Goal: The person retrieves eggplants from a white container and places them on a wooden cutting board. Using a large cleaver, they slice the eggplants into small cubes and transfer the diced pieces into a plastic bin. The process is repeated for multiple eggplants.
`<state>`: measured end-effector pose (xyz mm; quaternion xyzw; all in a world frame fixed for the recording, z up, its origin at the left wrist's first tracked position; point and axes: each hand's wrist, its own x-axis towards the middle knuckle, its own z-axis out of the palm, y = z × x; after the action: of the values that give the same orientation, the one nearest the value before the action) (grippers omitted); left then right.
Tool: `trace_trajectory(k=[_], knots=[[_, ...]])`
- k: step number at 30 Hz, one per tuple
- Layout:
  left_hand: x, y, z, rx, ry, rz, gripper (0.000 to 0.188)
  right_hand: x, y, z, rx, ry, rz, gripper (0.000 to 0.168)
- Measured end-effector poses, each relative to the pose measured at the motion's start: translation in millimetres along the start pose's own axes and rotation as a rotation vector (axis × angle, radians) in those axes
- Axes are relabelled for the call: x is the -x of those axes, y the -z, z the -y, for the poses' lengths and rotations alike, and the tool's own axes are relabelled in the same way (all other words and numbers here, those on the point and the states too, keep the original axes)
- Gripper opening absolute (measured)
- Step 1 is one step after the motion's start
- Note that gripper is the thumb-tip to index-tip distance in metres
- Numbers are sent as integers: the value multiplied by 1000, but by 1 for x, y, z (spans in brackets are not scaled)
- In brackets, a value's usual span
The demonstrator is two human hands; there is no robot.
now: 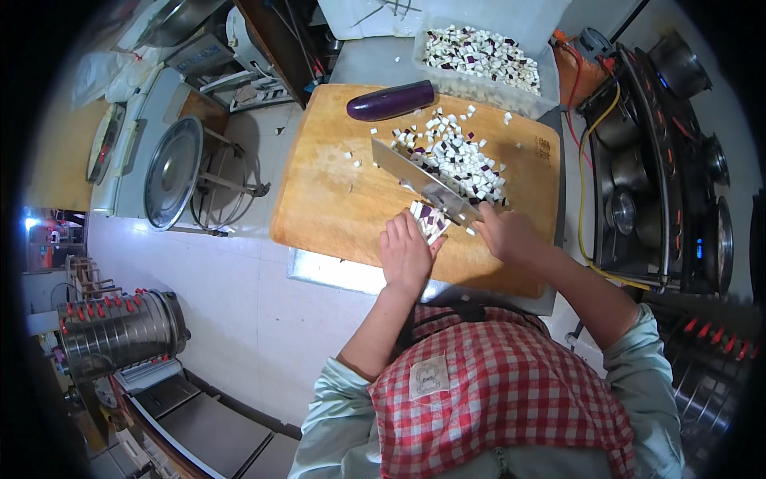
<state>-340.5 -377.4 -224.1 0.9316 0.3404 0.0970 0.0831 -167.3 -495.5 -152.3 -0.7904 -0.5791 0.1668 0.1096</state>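
My right hand [508, 235] grips a cleaver [419, 176], its broad blade slanting up and left across the wooden cutting board [323, 179]. Just below the blade, my left hand [406, 254] holds a bundle of cut eggplant strips [429, 220] against the board near its front edge. A pile of diced eggplant [464, 158], white with purple skin, lies beyond the blade, and a few loose cubes are scattered around it. One uncut purple eggplant [390, 100] rests at the board's far edge. The cleaver's handle is mostly hidden in my right hand.
A clear plastic tub [491, 96] of diced eggplant stands behind the board, beside a white foam box [383, 18]. On the right is a black stove [652, 179] with pots and a yellow hose [583, 203]. A round metal tray [173, 173] stands at the left.
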Motion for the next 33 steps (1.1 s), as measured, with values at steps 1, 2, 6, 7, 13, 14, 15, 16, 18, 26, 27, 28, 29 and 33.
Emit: trace_trajectory(k=[1, 2, 6, 7, 13, 14, 15, 16, 18, 26, 27, 28, 29, 33], knots=[[2, 0, 1, 22, 2, -2, 84, 5, 13, 9, 7, -18, 18, 21], [3, 1, 0, 19, 18, 0, 84, 8, 22, 16, 14, -36, 37, 21], [8, -6, -6, -35, 34, 30, 84, 12, 17, 22, 46, 0, 114, 26], [6, -8, -7, -63, 34, 31, 84, 6, 8, 19, 20, -1, 101, 27], [9, 8, -2, 109, 37, -9, 78, 14, 12, 17, -14, 10, 43, 27], [11, 9, -1, 133, 51, 4, 77, 18, 15, 21, 12, 18, 51, 27], [12, 8, -1, 137, 45, -1, 77, 16, 13, 24, 25, 19, 86, 27], [13, 4, -2, 140, 39, -6, 77, 13, 7, 27, 37, 20, 120, 26], [16, 3, -2, 169, 31, -17, 76, 9, -3, 25, -6, 14, 126, 26], [22, 4, 10, 430, -28, -136, 49, 23, 6, 34, 17, 84, 116, 13], [21, 2, 11, 431, -61, -148, 45, 21, 2, 35, 11, 80, 99, 13], [21, 5, 10, 450, -39, -161, 39, 15, -7, 33, 5, 85, 84, 13], [20, 6, 10, 455, -40, -164, 39, 11, -12, 31, -1, 89, 68, 13], [22, 15, 8, 528, 37, -143, 36, 8, -3, 34, -21, 59, 53, 9]])
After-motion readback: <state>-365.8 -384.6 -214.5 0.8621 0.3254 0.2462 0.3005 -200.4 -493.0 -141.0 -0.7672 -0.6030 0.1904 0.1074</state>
